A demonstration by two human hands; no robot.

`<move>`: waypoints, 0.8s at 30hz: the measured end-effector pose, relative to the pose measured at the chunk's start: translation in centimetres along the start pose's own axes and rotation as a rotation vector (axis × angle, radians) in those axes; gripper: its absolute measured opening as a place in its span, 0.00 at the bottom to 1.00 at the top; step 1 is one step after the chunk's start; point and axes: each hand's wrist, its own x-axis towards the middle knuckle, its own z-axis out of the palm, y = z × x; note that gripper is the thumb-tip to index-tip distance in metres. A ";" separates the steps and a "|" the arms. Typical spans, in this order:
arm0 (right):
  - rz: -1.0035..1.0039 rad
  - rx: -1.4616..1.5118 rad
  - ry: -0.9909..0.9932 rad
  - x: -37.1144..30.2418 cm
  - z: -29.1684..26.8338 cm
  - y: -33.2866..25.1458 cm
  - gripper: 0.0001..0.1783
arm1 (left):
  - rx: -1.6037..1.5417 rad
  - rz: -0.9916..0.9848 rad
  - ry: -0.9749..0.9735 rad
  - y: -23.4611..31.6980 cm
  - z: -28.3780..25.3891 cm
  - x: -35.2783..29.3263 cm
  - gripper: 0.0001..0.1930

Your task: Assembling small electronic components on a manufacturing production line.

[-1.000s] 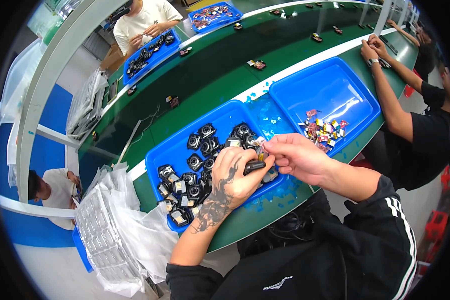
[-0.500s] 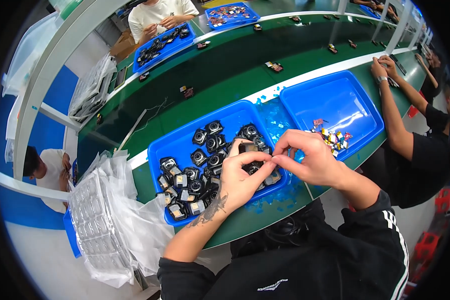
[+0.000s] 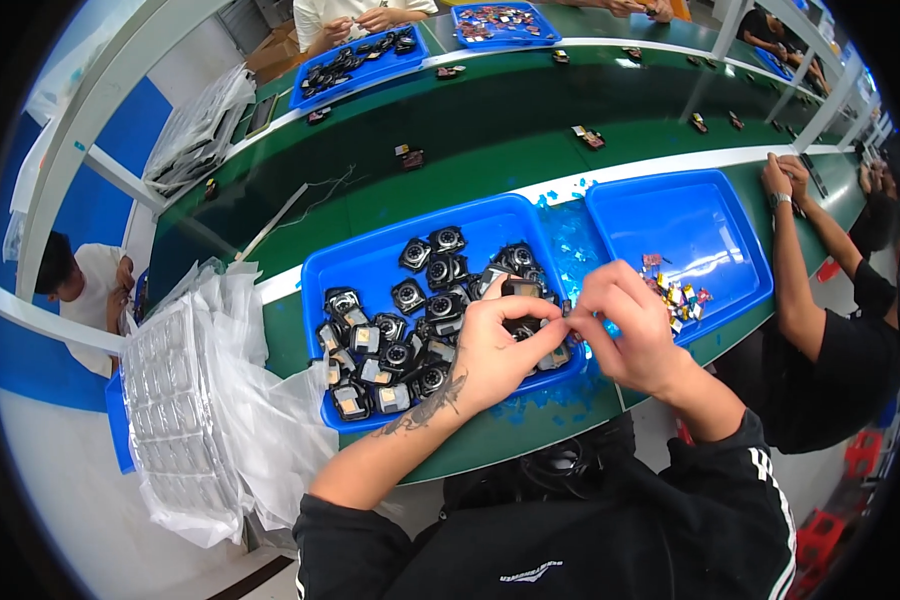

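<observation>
My left hand is closed around a black watch case, held over the right part of a blue tray. My right hand meets it at the fingertips, thumb and forefinger pinched together at the case's right side. Whatever sits in that pinch is too small and too covered to make out. Beneath and left of my hands, many black watch cases lie loose in the tray, some with round dark centres up, others showing pale rectangular patches.
A second blue tray at right holds small yellow, white and red parts. Blue film scraps lie between the trays. Clear plastic blister trays stand at left. Beyond runs a green conveyor belt with small boards. Co-workers sit opposite and at right.
The whole view has shifted a little. My hands stay together over the tray; my right hand's fingers have bent and its knuckles have lifted slightly.
</observation>
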 end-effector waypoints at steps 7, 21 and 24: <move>0.232 -0.225 0.001 -0.1 0.5 4.4 0.07 | -0.214 -0.242 0.025 -0.7 0.0 0.3 0.07; 0.546 0.764 0.207 -0.6 0.6 2.6 0.05 | -0.182 -0.052 0.000 -0.2 -0.3 0.5 0.15; 0.528 0.391 0.371 -0.2 -0.1 2.7 0.06 | -0.316 -0.058 0.074 -1.2 -0.8 0.5 0.20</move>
